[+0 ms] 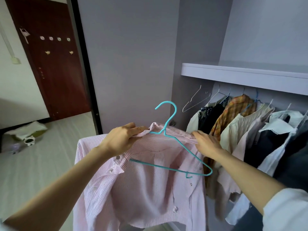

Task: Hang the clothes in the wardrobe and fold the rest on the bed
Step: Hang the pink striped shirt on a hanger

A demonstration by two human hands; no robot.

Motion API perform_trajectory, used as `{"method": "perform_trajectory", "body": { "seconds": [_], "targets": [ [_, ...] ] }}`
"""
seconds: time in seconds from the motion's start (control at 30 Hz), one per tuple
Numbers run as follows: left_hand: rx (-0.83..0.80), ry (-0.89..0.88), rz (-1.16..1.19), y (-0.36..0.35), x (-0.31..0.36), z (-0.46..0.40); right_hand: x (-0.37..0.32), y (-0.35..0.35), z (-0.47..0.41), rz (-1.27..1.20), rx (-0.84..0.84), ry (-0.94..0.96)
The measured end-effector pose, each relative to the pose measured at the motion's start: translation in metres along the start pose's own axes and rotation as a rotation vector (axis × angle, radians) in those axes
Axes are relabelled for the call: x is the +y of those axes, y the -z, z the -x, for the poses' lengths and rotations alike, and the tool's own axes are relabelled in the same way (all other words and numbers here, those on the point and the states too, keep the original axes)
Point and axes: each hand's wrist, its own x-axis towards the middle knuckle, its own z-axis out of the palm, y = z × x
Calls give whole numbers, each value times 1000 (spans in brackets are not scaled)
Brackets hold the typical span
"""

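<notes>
My left hand [122, 140] had its grip pinched on the collar of the pink striped shirt [141, 189], thumb over the fabric fold near the neck of the teal hanger [173, 147]. My right hand [205, 142] lay on the shirt's other shoulder with fingers fairly straight, pressing and smoothing, not grasping; it was a little blurred. The shirt hung in the air in front of the open wardrobe, just left of the clothes on the rail [250, 130].

The hanger sat crooked: one arm and the lower bar showed outside the cloth, so I judged that the shoulder was not seated. If I had let go of the collar then, the thin, slippery cotton could have slid off the smooth coated wire. The buttons [117, 157] were undone, so the front could gape and drag it sideways. The hook was a narrow open curve, easy to snag on the neighbouring white wire hanger [194, 101].
</notes>
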Motion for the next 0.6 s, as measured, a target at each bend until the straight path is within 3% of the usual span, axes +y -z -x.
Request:
{"method": "perform_trajectory", "body": {
  "seconds": [0.3,0.47,0.6],
  "targets": [
    [-80,91,-193,-10,8,-1,14,-8,4,-23,0,-303],
    [-15,239,-351,-13,14,-4,21,-17,17,-19,-36,-377],
    [65,350,-330,-16,21,-5,19,-13,17,-63,-24,-366]
  ]
}}
